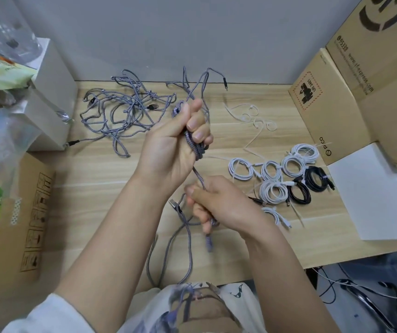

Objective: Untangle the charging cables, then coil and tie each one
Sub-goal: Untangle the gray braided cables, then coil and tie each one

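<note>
The left hand (175, 138) clenches a coil of grey cable (193, 145) above the counter (101, 179); the right hand (214, 200) grips its slack below. Feed each loop evenly, keeping tension, clear of the tangle (123, 109).

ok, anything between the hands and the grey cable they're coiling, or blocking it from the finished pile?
No. Both the left hand and right hand already grip the grey braided cable. The wooden tabletop between it and the tied white and black coils holds only loose white ties.
</note>
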### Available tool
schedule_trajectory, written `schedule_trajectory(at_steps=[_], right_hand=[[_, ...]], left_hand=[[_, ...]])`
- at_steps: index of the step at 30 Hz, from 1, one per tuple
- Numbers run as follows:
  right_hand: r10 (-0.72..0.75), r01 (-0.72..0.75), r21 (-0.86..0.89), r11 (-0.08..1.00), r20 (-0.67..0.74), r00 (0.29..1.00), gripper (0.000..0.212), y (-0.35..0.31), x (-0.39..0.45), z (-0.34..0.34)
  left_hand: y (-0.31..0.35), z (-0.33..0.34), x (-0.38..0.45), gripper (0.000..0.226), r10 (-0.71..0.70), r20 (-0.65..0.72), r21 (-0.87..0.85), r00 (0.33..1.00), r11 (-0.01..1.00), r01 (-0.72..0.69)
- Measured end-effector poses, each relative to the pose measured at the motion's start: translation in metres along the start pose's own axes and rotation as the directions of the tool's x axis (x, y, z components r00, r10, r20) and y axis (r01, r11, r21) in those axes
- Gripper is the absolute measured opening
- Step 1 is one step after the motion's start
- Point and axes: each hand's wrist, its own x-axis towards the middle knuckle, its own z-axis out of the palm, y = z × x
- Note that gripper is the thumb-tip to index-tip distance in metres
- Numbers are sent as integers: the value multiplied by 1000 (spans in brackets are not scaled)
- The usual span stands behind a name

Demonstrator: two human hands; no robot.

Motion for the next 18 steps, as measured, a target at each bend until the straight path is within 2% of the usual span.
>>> schedule_trajectory(at_steps=[4, 6, 10, 12, 14, 16, 18], right_hand=[[36, -35, -65, 997, 13, 999, 31, 1, -2, -1], [52, -52, -12, 999, 31, 998, 33, 0, -4, -2], [20, -18, 61, 998, -35, 999, 51, -4, -8, -6], [-11, 21, 153, 988, -63, 998, 53, -7, -10, -9], [-26, 48, 336, 941, -67, 997, 48, -9, -12, -14], [-49, 78, 407, 910, -82, 995, 45, -8, -14, -19], [-68, 101, 425, 900, -91, 994, 42, -5, -16, -23]], left_hand=[[-16, -13, 3, 14, 39, -104, 251, 994, 968, -12], [-21, -19, 5, 7, 84, -91, 377, 992, 925, -44], [-18, -27, 2, 15, 147, -35, 606, 988, 790, -96], [-17, -28, -3, 10, 152, 20, 786, 988, 608, -109], [-16, -28, -6, 12, 130, 81, 915, 988, 384, -125], [-16, -28, -7, 10, 57, 129, 963, 990, 229, -139], [-13, -26, -5, 9, 16, 146, 982, 989, 121, -147]])
